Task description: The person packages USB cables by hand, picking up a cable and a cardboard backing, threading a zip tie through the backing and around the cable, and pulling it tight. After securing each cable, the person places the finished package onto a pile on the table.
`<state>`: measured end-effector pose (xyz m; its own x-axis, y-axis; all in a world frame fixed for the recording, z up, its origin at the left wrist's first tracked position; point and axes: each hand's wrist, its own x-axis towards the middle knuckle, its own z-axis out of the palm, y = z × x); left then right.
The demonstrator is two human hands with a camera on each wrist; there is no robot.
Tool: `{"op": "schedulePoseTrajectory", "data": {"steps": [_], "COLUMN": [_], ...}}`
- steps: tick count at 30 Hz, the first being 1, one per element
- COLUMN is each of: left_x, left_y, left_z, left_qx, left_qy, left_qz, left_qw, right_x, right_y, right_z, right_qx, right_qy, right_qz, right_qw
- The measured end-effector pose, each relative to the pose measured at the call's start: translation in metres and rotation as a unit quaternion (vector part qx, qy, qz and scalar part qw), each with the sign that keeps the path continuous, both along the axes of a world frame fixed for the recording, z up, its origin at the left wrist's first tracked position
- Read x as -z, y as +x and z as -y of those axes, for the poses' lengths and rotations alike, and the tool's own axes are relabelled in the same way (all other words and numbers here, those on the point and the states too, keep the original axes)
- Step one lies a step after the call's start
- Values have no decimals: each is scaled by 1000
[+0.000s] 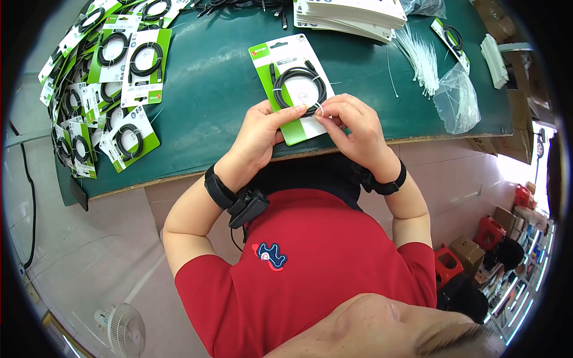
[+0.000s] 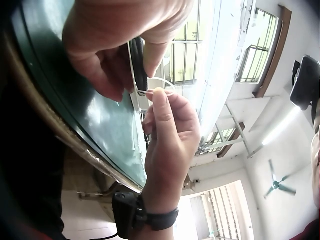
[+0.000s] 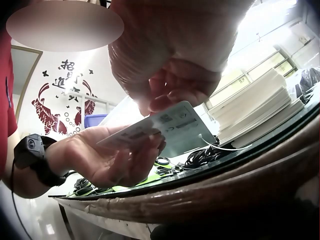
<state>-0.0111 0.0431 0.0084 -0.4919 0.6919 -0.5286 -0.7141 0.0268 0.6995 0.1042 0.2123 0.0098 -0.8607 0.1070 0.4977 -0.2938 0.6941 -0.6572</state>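
Observation:
In the head view a green-and-white backing card (image 1: 289,46) lies tilted in my left hand (image 1: 253,137), near the table's front edge. My left thumb presses on its front while the fingers go behind it. A coiled black cable (image 1: 298,71) sits on the card's face. At the coil's lower right, my right hand (image 1: 358,125) pinches a thin white cable tie (image 1: 320,109) between thumb and finger. The left wrist view also shows this pinch, the right hand (image 2: 172,127) at the looped tie. From below, the right wrist view shows the card's printed back (image 3: 172,125).
Carded cables (image 1: 146,62) are heaped at the left of the green table (image 1: 209,77). A stack of blank-looking cards (image 1: 352,18) stands at the back. Loose white cable ties (image 1: 418,62) and a clear plastic bag (image 1: 458,101) lie at the right, near another carded cable (image 1: 452,39).

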Motion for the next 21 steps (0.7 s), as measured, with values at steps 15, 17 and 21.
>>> {"op": "schedulePoseTrajectory", "data": {"steps": [15, 17, 21], "left_x": [5, 6, 7], "left_y": [5, 6, 6], "left_z": [-3, -6, -6], "left_qx": [-23, -33, -43], "left_qy": [18, 38, 57], "left_qz": [-88, -112, -123], "left_qw": [996, 992, 990], "right_x": [-2, -1, 1], "right_y": [-2, -2, -3], "right_z": [4, 3, 3], "right_qx": [16, 19, 23], "right_qy": [63, 67, 64], "right_qz": [-21, -23, -28], "right_qw": [998, 997, 997]}}
